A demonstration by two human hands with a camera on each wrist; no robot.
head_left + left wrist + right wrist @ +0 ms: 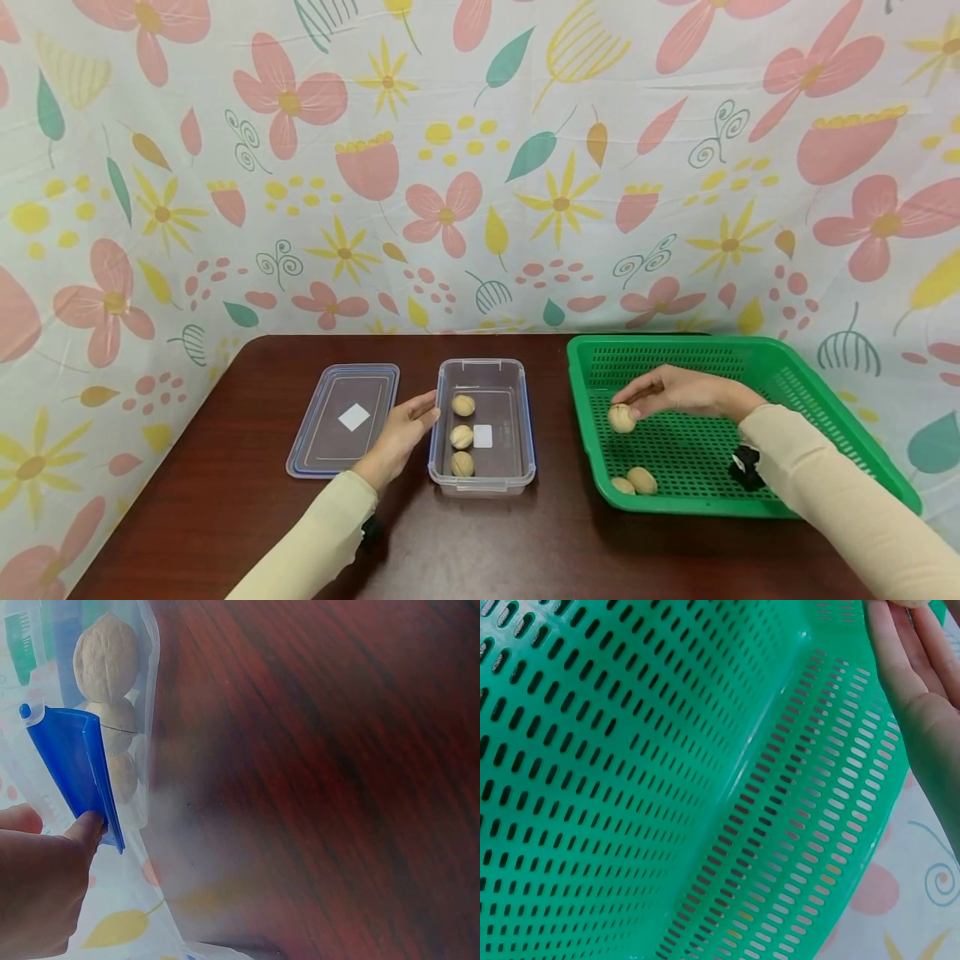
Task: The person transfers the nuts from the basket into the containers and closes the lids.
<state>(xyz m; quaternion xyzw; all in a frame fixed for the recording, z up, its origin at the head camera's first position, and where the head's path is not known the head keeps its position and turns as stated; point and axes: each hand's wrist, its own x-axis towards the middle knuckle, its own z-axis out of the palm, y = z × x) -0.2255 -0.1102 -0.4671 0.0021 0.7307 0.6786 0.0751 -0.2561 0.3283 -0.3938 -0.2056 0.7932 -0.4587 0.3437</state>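
Above the green basket (750,505), my right hand (686,392) pinches a walnut (622,418) between thumb and fingers. Two more walnuts (642,480) lie in the basket's near left corner. My left hand (397,437) touches the left side of a clear plastic container (510,417); in the left wrist view its fingertip rests against the container's blue clip flap (71,757). Three walnuts (462,437) stand in a row along the container's left wall, beside a white label (482,436). The right wrist view catches only a sliver of the held walnut (910,602) at the top edge.
The container's lid (341,450), with blue edging and a white label, lies flat left of the container. All stand on a dark brown wooden table (480,550). A flower-patterned cloth (450,167) hangs behind the table's far edge.
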